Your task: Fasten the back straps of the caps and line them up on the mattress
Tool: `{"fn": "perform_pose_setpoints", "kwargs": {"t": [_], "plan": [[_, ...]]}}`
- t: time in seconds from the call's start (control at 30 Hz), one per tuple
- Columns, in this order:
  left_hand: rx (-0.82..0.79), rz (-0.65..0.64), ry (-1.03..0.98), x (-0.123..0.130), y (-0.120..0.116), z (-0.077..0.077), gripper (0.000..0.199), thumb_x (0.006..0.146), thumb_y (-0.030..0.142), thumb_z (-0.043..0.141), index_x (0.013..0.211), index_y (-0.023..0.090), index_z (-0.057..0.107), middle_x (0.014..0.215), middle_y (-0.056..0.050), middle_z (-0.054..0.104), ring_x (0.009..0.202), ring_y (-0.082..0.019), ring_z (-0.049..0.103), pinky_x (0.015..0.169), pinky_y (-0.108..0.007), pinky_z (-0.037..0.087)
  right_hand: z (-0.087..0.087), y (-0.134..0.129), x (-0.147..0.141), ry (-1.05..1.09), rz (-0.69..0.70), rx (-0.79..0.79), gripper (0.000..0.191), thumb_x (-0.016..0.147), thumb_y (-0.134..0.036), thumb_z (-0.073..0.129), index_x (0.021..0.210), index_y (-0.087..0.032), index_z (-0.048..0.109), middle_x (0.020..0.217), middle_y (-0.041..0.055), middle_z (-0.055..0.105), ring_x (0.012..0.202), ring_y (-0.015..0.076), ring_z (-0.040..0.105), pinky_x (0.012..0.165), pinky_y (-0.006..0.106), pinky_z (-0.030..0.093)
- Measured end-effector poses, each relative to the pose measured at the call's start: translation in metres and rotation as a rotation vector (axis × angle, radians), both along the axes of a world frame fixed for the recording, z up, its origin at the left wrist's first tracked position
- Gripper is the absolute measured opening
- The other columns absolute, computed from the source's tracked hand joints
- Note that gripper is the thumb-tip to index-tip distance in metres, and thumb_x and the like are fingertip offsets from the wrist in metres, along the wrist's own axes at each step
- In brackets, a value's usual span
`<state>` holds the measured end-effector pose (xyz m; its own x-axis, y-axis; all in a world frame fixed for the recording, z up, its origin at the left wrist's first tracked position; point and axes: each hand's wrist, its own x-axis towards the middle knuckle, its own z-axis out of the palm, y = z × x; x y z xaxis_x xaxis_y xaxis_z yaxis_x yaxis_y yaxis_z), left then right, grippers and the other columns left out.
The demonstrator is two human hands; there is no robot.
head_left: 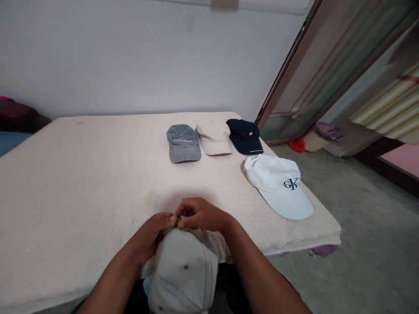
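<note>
A pale grey cap with dark stitching lies at the bed's front edge, over the person's lap, its crown toward the camera. My left hand pinches the strap end at the cap's far side, thumb on top. Right beside it, my right hand is closed with fingertips on the same strap, where a small buckle partly shows. Further back sit a grey cap, a beige cap and a navy cap in a row. A white cap with black letters rests to the right.
A cream textured cover spreads over the bed, against a pale wall. Sliding doors stand at the back right. Red and purple items lie on the grey floor. A dark red object is at far left.
</note>
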<state>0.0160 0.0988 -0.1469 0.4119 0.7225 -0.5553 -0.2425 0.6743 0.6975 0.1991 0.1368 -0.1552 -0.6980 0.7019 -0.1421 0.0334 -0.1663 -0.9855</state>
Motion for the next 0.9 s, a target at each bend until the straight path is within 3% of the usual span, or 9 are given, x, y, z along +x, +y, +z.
{"fn": "perform_pose_setpoints", "kwargs": {"t": [0.3, 0.47, 0.53, 0.67, 0.8, 0.9], "plan": [[-0.029, 0.007, -0.062, -0.002, -0.002, -0.004, 0.013, 0.071, 0.021, 0.072, 0.076, 0.009, 0.070, 0.068, -0.007, 0.069, 0.054, -0.012, 0.058, 0.054, -0.022, 0.043, 0.000, -0.001, -0.001, 0.078, 0.026, -0.055, 0.025, 0.070, -0.025, 0.071, 0.091, -0.015, 0.061, 0.067, -0.0031, 0.055, 0.055, 0.0065, 0.046, 0.051, 0.019, 0.036], [-0.182, 0.233, -0.134, -0.014, 0.004, 0.004, 0.014, 0.072, 0.022, 0.067, 0.080, 0.010, 0.071, 0.071, -0.010, 0.071, 0.062, -0.021, 0.065, 0.063, -0.032, 0.051, 0.006, 0.000, 0.001, 0.083, -0.033, -0.051, 0.029, 0.076, -0.028, 0.066, 0.103, -0.017, 0.060, 0.070, -0.0030, 0.053, 0.060, 0.0077, 0.048, 0.055, 0.020, 0.037], [-0.255, 0.316, -0.194, -0.024, 0.010, 0.008, 0.015, 0.073, 0.027, 0.065, 0.078, 0.014, 0.070, 0.070, -0.008, 0.072, 0.067, -0.024, 0.067, 0.067, -0.037, 0.053, 0.008, 0.000, 0.005, 0.079, -0.053, -0.053, 0.023, 0.079, -0.029, 0.063, 0.098, -0.016, 0.062, 0.076, -0.0012, 0.055, 0.065, 0.0083, 0.048, 0.060, 0.021, 0.037], [-0.205, 0.412, -0.291, -0.034, 0.017, 0.014, 0.016, 0.075, 0.035, 0.063, 0.076, 0.021, 0.069, 0.070, -0.004, 0.072, 0.073, -0.026, 0.068, 0.069, -0.038, 0.055, 0.009, -0.001, 0.014, 0.155, -0.023, -0.174, 0.019, 0.078, -0.030, 0.064, 0.089, -0.014, 0.064, 0.080, 0.0002, 0.056, 0.066, 0.0089, 0.048, 0.061, 0.022, 0.036], [-0.254, 0.305, -0.310, -0.028, 0.018, 0.015, 0.027, 0.076, 0.042, 0.061, 0.086, 0.019, 0.071, 0.072, -0.006, 0.073, 0.077, -0.028, 0.069, 0.070, -0.038, 0.055, 0.009, 0.001, 0.020, 0.308, -0.207, -0.308, 0.024, 0.076, -0.034, 0.065, 0.092, -0.016, 0.060, 0.077, -0.0004, 0.055, 0.061, 0.0089, 0.047, 0.057, 0.021, 0.036], [-0.239, 0.272, -0.252, -0.020, 0.018, 0.014, 0.025, 0.078, 0.034, 0.060, 0.090, 0.015, 0.071, 0.071, -0.008, 0.073, 0.079, -0.028, 0.069, 0.073, -0.038, 0.054, 0.009, 0.007, 0.025, 0.406, -0.419, -0.326, 0.024, 0.076, -0.038, 0.064, 0.088, -0.017, 0.057, 0.074, -0.0003, 0.056, 0.060, 0.0102, 0.048, 0.057, 0.022, 0.038]]}}
